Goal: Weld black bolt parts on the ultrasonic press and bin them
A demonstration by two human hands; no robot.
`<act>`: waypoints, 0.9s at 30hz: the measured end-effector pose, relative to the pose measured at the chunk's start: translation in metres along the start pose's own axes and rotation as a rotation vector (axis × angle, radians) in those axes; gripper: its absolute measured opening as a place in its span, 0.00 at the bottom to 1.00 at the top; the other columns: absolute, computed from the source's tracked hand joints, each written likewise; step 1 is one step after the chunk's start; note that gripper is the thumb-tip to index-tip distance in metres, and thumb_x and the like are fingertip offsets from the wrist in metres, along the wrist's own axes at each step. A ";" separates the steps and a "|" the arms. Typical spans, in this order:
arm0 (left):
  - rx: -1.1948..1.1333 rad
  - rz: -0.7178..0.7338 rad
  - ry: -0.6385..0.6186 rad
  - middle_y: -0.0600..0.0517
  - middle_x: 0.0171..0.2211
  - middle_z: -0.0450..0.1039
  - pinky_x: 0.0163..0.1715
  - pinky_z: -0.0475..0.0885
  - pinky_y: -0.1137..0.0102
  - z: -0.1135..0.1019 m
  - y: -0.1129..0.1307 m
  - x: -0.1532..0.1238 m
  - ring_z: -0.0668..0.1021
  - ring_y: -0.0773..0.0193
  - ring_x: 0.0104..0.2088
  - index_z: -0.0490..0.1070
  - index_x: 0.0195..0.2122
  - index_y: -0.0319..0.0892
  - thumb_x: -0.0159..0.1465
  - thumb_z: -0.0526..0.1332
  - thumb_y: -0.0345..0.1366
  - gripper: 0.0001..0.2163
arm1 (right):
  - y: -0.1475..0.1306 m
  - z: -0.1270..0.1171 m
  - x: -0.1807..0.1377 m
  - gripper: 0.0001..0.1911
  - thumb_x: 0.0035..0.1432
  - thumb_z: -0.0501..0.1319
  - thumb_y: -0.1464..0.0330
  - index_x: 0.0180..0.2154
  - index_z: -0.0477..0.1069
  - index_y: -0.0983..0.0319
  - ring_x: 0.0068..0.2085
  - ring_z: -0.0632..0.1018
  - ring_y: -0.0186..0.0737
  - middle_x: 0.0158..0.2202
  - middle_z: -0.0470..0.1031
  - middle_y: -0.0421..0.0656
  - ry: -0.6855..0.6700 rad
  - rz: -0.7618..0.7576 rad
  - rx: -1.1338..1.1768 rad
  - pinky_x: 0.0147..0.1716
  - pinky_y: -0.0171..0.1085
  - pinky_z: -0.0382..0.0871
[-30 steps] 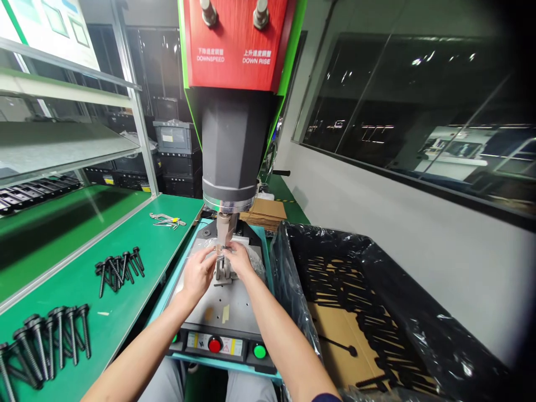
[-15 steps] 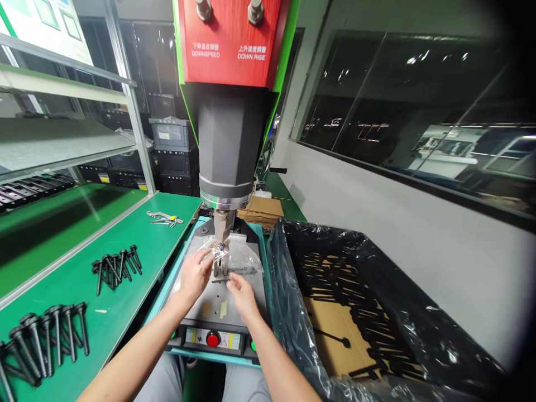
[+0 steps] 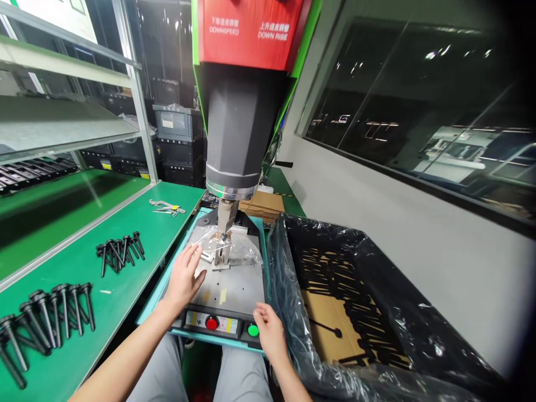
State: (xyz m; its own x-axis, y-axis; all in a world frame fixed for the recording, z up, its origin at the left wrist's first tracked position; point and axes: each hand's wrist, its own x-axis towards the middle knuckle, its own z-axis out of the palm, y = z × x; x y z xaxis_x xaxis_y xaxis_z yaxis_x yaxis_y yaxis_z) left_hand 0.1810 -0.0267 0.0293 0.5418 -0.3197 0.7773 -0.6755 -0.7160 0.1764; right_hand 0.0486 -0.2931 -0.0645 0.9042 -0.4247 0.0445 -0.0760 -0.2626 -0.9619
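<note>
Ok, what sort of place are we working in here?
Most likely a factory workstation. A press-like machine labelled DOWNSPEED stands in the middle, black screw-like parts lie in groups on a green bench, and a plastic-lined box holds many dark pieces.

The flat red metal front panel (image 3: 251,49) of the tall green-edged machine (image 3: 240,120) carries white lettering: "DOWNSPEED" at left, "DOWN RISE" at right, each beneath Chinese characters. A warning triangle marks the white-and-yellow label strip (image 3: 228,325) beside the round red button (image 3: 211,322). White characters on the stacked black plastic crates (image 3: 181,157) look Chinese, but are too small to read surely.
</note>
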 end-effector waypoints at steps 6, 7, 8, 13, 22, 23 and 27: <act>0.071 -0.493 0.049 0.36 0.58 0.67 0.58 0.67 0.48 -0.023 -0.023 -0.109 0.70 0.43 0.59 0.62 0.62 0.40 0.63 0.59 0.41 0.26 | 0.048 -0.014 -0.027 0.30 0.60 0.53 0.49 0.52 0.70 0.65 0.51 0.73 0.61 0.50 0.71 0.58 0.211 -0.237 -0.437 0.51 0.57 0.67; 0.064 -0.586 -0.002 0.36 0.57 0.68 0.57 0.67 0.48 -0.022 -0.029 -0.127 0.71 0.42 0.58 0.63 0.61 0.39 0.62 0.59 0.43 0.26 | 0.056 -0.013 -0.029 0.33 0.60 0.52 0.47 0.54 0.69 0.67 0.53 0.71 0.64 0.51 0.70 0.60 0.220 -0.229 -0.476 0.53 0.59 0.65; 0.036 -0.669 -0.072 0.36 0.55 0.70 0.56 0.68 0.48 -0.022 -0.035 -0.142 0.72 0.42 0.57 0.64 0.60 0.38 0.61 0.59 0.45 0.28 | 0.064 -0.011 -0.031 0.37 0.59 0.52 0.45 0.55 0.67 0.68 0.54 0.71 0.66 0.52 0.70 0.62 0.211 -0.206 -0.497 0.53 0.60 0.64; -0.172 -0.880 -0.330 0.42 0.52 0.74 0.50 0.74 0.54 -0.017 -0.051 -0.172 0.79 0.48 0.49 0.68 0.55 0.41 0.57 0.60 0.50 0.28 | 0.092 -0.006 -0.030 0.41 0.59 0.49 0.43 0.58 0.64 0.70 0.56 0.71 0.66 0.55 0.68 0.64 0.131 -0.097 -0.468 0.53 0.57 0.66; -0.212 -0.952 -0.307 0.43 0.52 0.75 0.52 0.72 0.52 -0.012 -0.054 -0.169 0.77 0.45 0.52 0.70 0.53 0.42 0.55 0.62 0.53 0.28 | 0.103 0.002 -0.028 0.41 0.57 0.52 0.43 0.59 0.62 0.68 0.60 0.68 0.66 0.57 0.66 0.62 0.199 -0.070 -0.429 0.56 0.56 0.65; -0.224 -0.959 -0.307 0.44 0.52 0.75 0.52 0.72 0.52 -0.011 -0.055 -0.169 0.77 0.45 0.52 0.69 0.53 0.43 0.54 0.62 0.54 0.29 | 0.104 0.002 -0.028 0.40 0.57 0.53 0.44 0.59 0.62 0.67 0.60 0.67 0.66 0.58 0.66 0.61 0.195 -0.069 -0.423 0.57 0.56 0.64; -0.304 -0.967 -0.310 0.42 0.52 0.74 0.54 0.71 0.51 -0.012 -0.057 -0.170 0.76 0.43 0.53 0.69 0.53 0.41 0.51 0.64 0.55 0.32 | 0.105 -0.005 -0.028 0.39 0.57 0.54 0.48 0.61 0.60 0.68 0.60 0.68 0.63 0.59 0.65 0.60 0.108 -0.063 -0.412 0.57 0.54 0.65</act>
State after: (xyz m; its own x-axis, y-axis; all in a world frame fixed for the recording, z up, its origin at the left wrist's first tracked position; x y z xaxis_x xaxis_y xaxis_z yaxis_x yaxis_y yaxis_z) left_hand 0.1212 0.0755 -0.1053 0.9908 0.1275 0.0451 0.0374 -0.5787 0.8147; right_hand 0.0131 -0.3131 -0.1650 0.8651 -0.4790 0.1490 -0.2031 -0.6060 -0.7691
